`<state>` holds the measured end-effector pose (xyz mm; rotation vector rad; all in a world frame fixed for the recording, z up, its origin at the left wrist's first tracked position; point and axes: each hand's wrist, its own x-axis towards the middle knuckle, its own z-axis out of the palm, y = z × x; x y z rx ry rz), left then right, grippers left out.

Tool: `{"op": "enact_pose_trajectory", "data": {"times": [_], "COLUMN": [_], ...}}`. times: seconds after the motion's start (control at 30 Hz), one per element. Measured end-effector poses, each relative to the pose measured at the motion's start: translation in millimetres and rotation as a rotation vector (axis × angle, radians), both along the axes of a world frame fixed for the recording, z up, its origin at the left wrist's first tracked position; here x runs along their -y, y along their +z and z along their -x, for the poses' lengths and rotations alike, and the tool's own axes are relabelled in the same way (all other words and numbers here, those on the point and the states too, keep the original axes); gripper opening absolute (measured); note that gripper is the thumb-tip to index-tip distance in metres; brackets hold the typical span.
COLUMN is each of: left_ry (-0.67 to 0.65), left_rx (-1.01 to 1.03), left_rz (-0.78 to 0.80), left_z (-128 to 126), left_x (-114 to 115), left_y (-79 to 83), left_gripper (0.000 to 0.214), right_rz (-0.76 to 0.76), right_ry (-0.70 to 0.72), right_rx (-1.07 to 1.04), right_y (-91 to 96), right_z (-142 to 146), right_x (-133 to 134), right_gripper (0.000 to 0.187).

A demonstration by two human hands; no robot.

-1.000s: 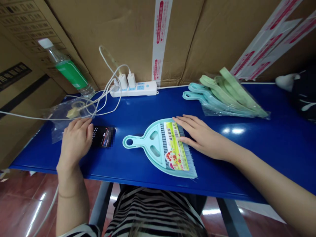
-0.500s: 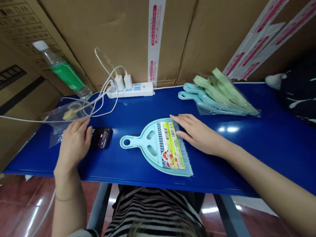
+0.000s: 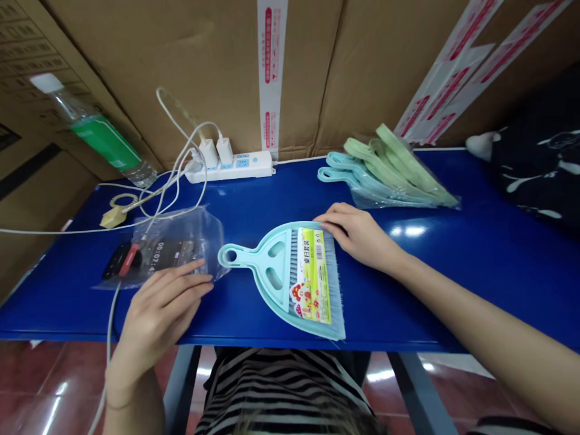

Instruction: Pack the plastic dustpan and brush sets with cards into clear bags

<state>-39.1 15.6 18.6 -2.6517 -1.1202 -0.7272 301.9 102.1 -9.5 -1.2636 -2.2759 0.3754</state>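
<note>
A clear polythene bag (image 3: 181, 241) is touched along its lower edge by the loosely extended fingers (image 3: 181, 284) of the left hand (image 3: 158, 317), a smartphone (image 3: 131, 260) being dimly seen through the film. The right hand (image 3: 357, 232) is rested, unclenched, over the bristles of a pale-blue plastic dustpan (image 3: 267, 266) and brush (image 3: 328, 284) on the blue worktop (image 3: 408, 320), the printed label (image 3: 312, 275) being too small to read

A clear plastic bag (image 3: 181, 238) lies over a black phone (image 3: 120, 261) near the left edge of the blue desk (image 3: 453, 302), and its film and glare blur the screen. A small red piece on the phone is too unclear to name. The right hand (image 3: 357, 235) hides the top corner of the pale blue plastic dustpan (image 3: 272, 260), whose yellow-green paper label (image 3: 313, 275) has print too small to read. The right picture edge cuts off dark patterned fabric (image 3: 534, 169); the bottom edge cuts off a black-and-white striped top (image 3: 281, 393).
</note>
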Motion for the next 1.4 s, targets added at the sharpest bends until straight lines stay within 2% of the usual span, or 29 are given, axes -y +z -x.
{"op": "enact_pose_trajectory", "data": {"times": [0.1, 0.2, 0.3, 0.4, 0.6, 0.77, 0.97, 1.13, 1.27, 1.4], "left_ry": [-0.035, -0.075, -0.089, -0.103, -0.102, -0.029, 0.087, 0.056, 0.037, 0.024], "left_rx": [0.011, 0.020, 0.024, 0.035, 0.008, 0.014, -0.023, -0.112, -0.092, -0.066], "left_rz": [0.048, 0.082, 0.110, 0.144, 0.170, 0.158, 0.103, 0.147, 0.206, 0.227], "left_z": [-5, -9, -12, -13, -16, -27, -34, -38, -37, -37], "left_x": [6, 9, 10, 10, 12, 14, 12, 9, 8, 7], "left_y": [1.4, 0.7, -2.2, -6.1, -7.4, -2.2, -10.4, -17.6, -18.2, -16.5], "left_gripper": [0.018, 0.019, 0.020, 0.021, 0.025, 0.022, 0.024, 0.030, 0.033, 0.033], "right_rz": [0.109, 0.365, 0.560, 0.639, 0.701, 0.770, 0.848, 0.876, 0.907, 0.917], "right_ry": [-0.037, -0.041, -0.001, -0.001, -0.013, -0.036, -0.077, -0.037, -0.039, -0.047], "right_rx": [-0.113, -0.239, -0.367, -0.485, -0.474, -0.548, -0.655, -0.684, -0.645, -0.672], "right_y": [4.5, 7.8, 10.3, 12.5, 12.2, 11.4, 9.9, 11.7, 16.8, 20.8], "right_z": [-7, -15, -20, -22, -23, -21, -17, -17, -15, -16], "right_x": [-2, -6, -9, -9, -5, -1, 0, 1, 3, 1], "right_gripper": [0.030, 0.028, 0.036, 0.045, 0.059, 0.070, 0.068, 0.074, 0.087, 0.091]}}
